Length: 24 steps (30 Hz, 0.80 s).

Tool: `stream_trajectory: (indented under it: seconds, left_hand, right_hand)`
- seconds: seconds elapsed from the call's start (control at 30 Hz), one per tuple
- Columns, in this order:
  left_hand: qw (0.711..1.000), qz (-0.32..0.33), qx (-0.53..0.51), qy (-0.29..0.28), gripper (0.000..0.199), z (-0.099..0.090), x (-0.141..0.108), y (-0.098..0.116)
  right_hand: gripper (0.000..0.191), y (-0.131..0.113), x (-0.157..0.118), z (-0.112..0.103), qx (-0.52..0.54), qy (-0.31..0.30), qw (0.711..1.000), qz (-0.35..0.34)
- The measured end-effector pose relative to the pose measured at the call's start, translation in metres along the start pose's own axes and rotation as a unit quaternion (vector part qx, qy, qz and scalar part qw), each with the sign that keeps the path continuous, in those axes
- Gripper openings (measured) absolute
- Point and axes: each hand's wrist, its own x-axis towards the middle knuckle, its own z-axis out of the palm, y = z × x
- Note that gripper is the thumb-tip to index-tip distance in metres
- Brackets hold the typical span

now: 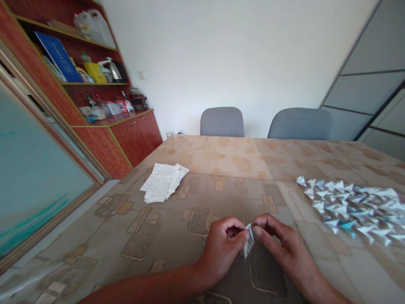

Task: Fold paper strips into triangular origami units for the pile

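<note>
Folded paper (249,246): near side of the table (221,152), between both hands. Left hand (220,251): closed on the upper part of the folded paper, thumb against index finger. Right hand (284,245): thumb and index fingertip together at the upper right edge of the folded paper; grip or mere contact, impossible to tell. Left, farther back on the table: loose stack of printed paper slips (164,181), overlapping unevenly. Right: group of small folded pieces (359,197), mostly white, pointed, closely spaced, including a teal piece (348,226) toward the near left. Far side, beyond the table: two grey chairs (222,122). Far left: red-brown cabinet (136,135) with loaded shelves.
</note>
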Motion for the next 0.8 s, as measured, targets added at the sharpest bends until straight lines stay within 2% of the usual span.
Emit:
stream_trajectory:
  seconds: [0.33,0.47,0.8]
  left_hand:
    - [1.000,0.005,-0.020,-0.002,0.027,0.0008,0.0016,-0.0046]
    - [0.999,0.022,-0.036,0.006,0.022,0.0009,0.0030,-0.0057]
    - [1.000,0.011,-0.018,0.002,0.016,0.0026,-0.0014,-0.0028]
  right_hand:
    - [0.020,0.0014,-0.0018,0.0072,-0.004,-0.022,0.999,0.030]
    - [0.022,0.0004,-0.0023,0.0063,-0.010,-0.023,0.999,0.020]
    - [0.020,-0.0048,-0.0013,0.0032,-0.068,0.037,0.997,-0.018]
